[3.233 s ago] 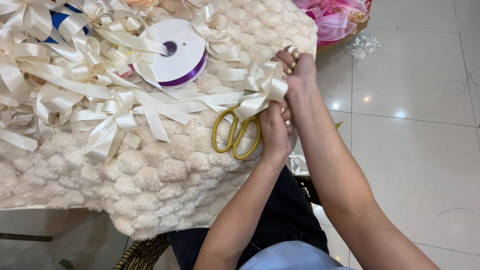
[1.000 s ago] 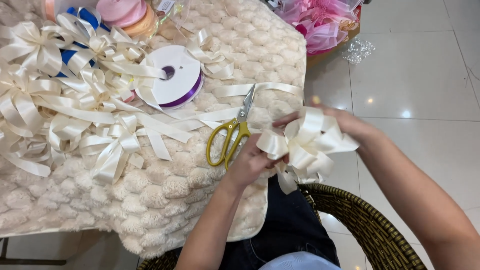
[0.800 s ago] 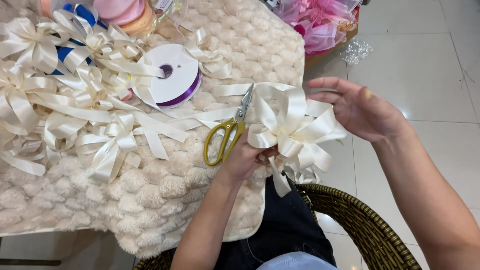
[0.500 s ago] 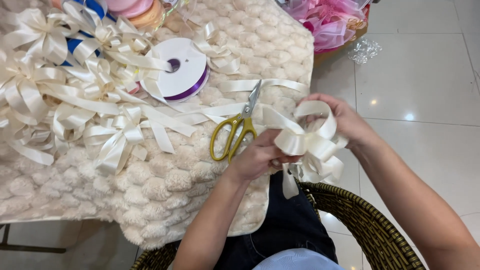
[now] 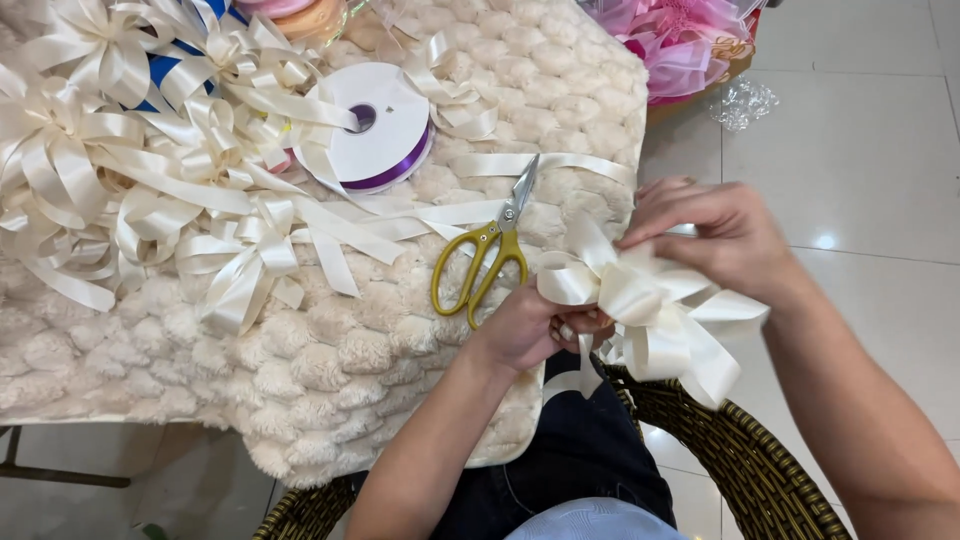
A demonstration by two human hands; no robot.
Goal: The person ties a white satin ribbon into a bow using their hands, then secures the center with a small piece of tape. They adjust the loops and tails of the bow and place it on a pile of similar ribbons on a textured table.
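both hands work a cream ribbon bow (image 5: 650,315) just off the near right edge of the tabletop (image 5: 330,400), above the person's lap and the rim of a dark wicker chair (image 5: 740,460). the left hand (image 5: 535,325) holds the bow from below at its knot, fingers (image 5: 580,322) curled shut around the gathered middle. the right hand (image 5: 715,235) comes in from the upper right and rests on top of the loops; its fingers are bent and close together, pinching one loop as far as can be seen, though the fingertips are partly hidden by ribbon. the bow's loops fan out to the right and a tail hangs down towards the chair.

a cream bubble-textured cloth (image 5: 300,370) covers the tabletop. just left of the left hand lie yellow-handled scissors (image 5: 490,255), blades shut and pointing up and away. beyond them sits a white ribbon spool (image 5: 375,125) with purple ribbon on it. finished cream bows (image 5: 130,190) are heaped across the left half of the cloth, with loose cream ribbon strips trailing towards the scissors. at the far right edge, a cluster of pink bows (image 5: 685,45) sits in a box over the pale tiled floor (image 5: 860,180).
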